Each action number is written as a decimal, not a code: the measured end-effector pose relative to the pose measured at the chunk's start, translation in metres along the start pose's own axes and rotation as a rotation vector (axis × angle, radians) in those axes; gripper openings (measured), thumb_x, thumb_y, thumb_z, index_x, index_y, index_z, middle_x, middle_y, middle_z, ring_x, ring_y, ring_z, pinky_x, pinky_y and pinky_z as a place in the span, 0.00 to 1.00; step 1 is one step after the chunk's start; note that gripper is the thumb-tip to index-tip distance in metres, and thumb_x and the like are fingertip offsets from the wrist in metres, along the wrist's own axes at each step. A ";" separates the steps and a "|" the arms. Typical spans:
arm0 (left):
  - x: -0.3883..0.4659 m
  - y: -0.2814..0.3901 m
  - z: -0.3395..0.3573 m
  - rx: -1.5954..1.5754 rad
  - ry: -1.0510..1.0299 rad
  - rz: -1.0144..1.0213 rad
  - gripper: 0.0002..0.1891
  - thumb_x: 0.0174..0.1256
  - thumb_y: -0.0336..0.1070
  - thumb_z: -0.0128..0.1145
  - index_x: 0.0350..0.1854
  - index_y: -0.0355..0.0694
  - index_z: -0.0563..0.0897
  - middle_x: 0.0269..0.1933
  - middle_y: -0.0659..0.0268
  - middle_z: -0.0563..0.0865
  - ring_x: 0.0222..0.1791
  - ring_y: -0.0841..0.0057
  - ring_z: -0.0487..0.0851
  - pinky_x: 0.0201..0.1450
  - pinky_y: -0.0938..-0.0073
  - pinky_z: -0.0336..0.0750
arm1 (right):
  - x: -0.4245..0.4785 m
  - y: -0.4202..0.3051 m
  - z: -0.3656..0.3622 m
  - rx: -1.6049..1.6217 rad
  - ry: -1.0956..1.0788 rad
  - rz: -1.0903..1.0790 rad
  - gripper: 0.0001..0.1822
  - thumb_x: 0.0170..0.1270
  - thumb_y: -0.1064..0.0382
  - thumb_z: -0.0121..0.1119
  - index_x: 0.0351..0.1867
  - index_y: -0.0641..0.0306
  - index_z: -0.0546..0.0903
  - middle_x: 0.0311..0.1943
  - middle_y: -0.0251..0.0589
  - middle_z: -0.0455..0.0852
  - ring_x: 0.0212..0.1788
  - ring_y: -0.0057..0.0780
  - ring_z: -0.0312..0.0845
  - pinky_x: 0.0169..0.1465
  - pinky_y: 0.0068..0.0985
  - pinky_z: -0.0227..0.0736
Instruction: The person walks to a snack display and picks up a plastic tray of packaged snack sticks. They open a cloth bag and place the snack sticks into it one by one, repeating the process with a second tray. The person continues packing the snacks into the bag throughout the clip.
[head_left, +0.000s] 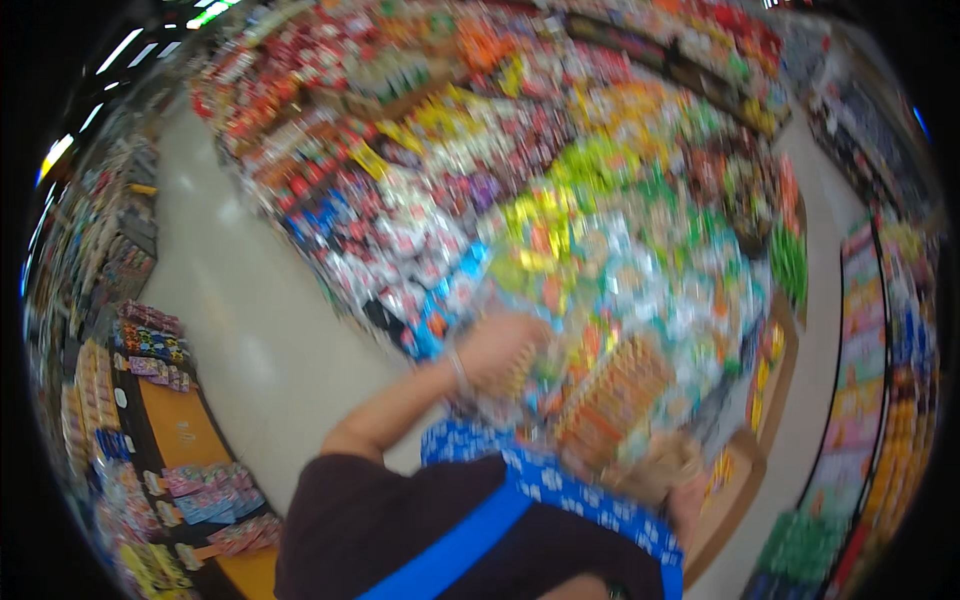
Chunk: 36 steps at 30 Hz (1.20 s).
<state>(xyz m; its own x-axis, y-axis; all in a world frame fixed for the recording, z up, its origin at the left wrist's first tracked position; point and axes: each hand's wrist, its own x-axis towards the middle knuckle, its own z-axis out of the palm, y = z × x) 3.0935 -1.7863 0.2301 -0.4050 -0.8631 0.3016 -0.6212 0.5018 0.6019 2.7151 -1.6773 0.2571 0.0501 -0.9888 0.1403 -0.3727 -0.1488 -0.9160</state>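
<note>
My left hand (504, 349) reaches over a wide display of wrapped goods (540, 217) and rests at a clear plastic bag or pack (551, 360); blur hides whether its fingers hold it. In front of my blue patterned apron (592, 502) lies a bundle of orange-brown packed goods (615, 397). At the lower right, my right hand (684, 502) is partly visible beside a tan, blurred item (664, 465); its fingers cannot be made out. Yellow-green packs (540, 225) and white and teal packs (637, 277) lie beyond my left hand.
A pale aisle floor (225, 300) runs along the left. Shelving with hanging packs (214, 487) stands at the lower left. On the right are a cardboard display edge (750, 450) and a long shelf of coloured boxes (847, 390). More packaged goods (285, 67) fill the far end.
</note>
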 end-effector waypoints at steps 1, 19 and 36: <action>-0.007 -0.036 -0.004 0.122 -0.030 -0.159 0.09 0.56 0.32 0.57 0.40 0.41 0.82 0.34 0.54 0.80 0.39 0.55 0.80 0.44 0.57 0.73 | -0.007 0.000 -0.019 0.181 0.015 0.264 0.20 0.63 0.66 0.58 0.57 0.67 0.76 0.51 0.43 0.82 0.52 0.30 0.79 0.56 0.28 0.74; 0.012 -0.104 0.051 0.721 -0.265 -0.192 0.07 0.58 0.33 0.55 0.34 0.42 0.86 0.37 0.61 0.85 0.40 0.62 0.82 0.41 0.60 0.77 | -0.077 0.046 -0.043 0.927 0.583 0.161 0.26 0.74 0.52 0.49 0.67 0.60 0.65 0.63 0.47 0.73 0.60 0.43 0.75 0.61 0.42 0.75; 0.015 0.040 0.204 0.628 -0.505 0.378 0.09 0.57 0.37 0.55 0.32 0.43 0.87 0.38 0.63 0.86 0.41 0.69 0.82 0.40 0.65 0.72 | -0.034 -0.003 -0.024 0.554 0.612 0.314 0.25 0.70 0.52 0.51 0.65 0.61 0.68 0.61 0.47 0.74 0.60 0.43 0.74 0.61 0.44 0.72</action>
<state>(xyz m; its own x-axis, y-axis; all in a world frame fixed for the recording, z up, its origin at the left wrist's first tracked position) 2.9259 -1.7678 0.1076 -0.8126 -0.5804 -0.0537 -0.5794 0.8143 -0.0334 2.6926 -1.6429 0.2637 -0.5437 -0.8311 -0.1169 0.2246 -0.0099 -0.9744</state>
